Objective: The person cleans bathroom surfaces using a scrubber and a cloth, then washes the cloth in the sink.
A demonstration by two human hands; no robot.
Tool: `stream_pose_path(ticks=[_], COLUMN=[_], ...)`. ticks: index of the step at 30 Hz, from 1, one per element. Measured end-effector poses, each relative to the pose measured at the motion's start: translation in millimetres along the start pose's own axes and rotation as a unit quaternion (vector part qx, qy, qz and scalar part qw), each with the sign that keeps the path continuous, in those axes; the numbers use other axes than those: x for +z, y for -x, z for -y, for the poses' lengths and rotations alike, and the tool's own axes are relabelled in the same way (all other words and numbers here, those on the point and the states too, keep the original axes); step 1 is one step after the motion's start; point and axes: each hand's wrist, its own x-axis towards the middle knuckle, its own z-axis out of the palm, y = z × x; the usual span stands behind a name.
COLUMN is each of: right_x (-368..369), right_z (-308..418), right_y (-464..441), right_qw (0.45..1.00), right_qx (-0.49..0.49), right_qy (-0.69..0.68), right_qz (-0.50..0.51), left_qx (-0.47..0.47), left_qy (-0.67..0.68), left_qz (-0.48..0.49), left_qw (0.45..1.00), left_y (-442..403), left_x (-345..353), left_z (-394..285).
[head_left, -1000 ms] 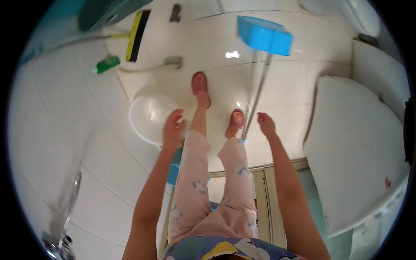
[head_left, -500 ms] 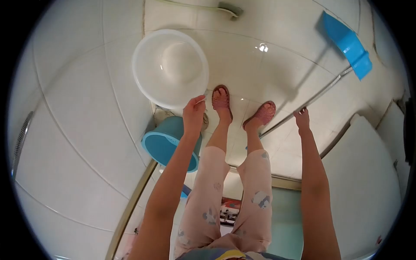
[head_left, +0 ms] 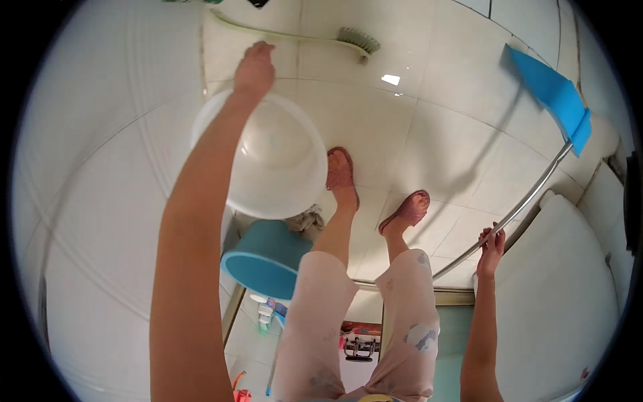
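Gripping the reached-for brush [head_left: 298, 37] beyond the basin [head_left: 284, 174] seems called for, with closure of left fingers [head_left: 260, 49] untellable, dustpan pole [head_left: 536, 189] clasped by right fingers [head_left: 484, 234].

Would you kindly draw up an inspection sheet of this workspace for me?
Surface: pale tiled floor, with bright glare near the middle.
Job's things: blue dustpan at the far right, on a silver handle; long-handled brush lying on the floor.
Clutter: white basin, blue tub and a crumpled cloth-like item.
Grip: right hand holds the silver handle; left hand is near the brush, seemingly not touching; its contents, if any, cannot be told.
Cables: nothing seen.
Surroundings: white wall left, large white fixture right.
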Motion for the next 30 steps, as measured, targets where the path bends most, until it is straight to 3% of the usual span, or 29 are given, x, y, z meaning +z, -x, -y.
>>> stream_pose_path(ticks=[2,4,6,9,12,13,18,22,24,26,30], right_x=[-7,-6,-4,-14,-17,-14,-25,-14,12,44,127], right_z=[0,5,8,9,20,33,86,121,139,150,164], right_y=[2,5,7,17,39,48,90,112,108,92,63], right_qw=[1.0,1.0,1.0,0.999,0.994,0.993,0.994,0.987,0.983,0.966,0.932], right_qx=[-0.002,0.005,0.001,-0.022,-0.049,-0.048,-0.058,-0.062,-0.055,-0.115,-0.219], right_qy=[-0.002,0.001,0.003,-0.01,-0.023,-0.026,0.076,0.148,0.172,0.214,0.254], right_qz=[-0.012,-0.023,-0.024,-0.046,-0.097,-0.1,-0.057,0.003,0.03,0.086,0.138], left_qx=[-0.058,-0.062,-0.04,-0.021,0.04,0.066,0.011,-0.146,-0.222,-0.311,-0.38], left_qy=[-0.084,-0.118,-0.152,-0.287,-0.244,-0.204,-0.035,0.097,0.191,0.351,0.529], left_qz=[0.091,0.072,0.051,0.162,0.12,0.023,0.027,0.021,0.059,0.072,-0.003], left_qw=[0.991,0.988,0.986,0.944,0.962,0.976,0.999,0.984,0.954,0.88,0.759], left_y=[-27,-49,-54,-58,-35,-30,-17,36,75,120,196], left_x=[21,43,55,55,54,51,-77,-145,-158,-177,-184], left_z=[8,15,13,7,7,6,-41,-48,-41,-50,-73])
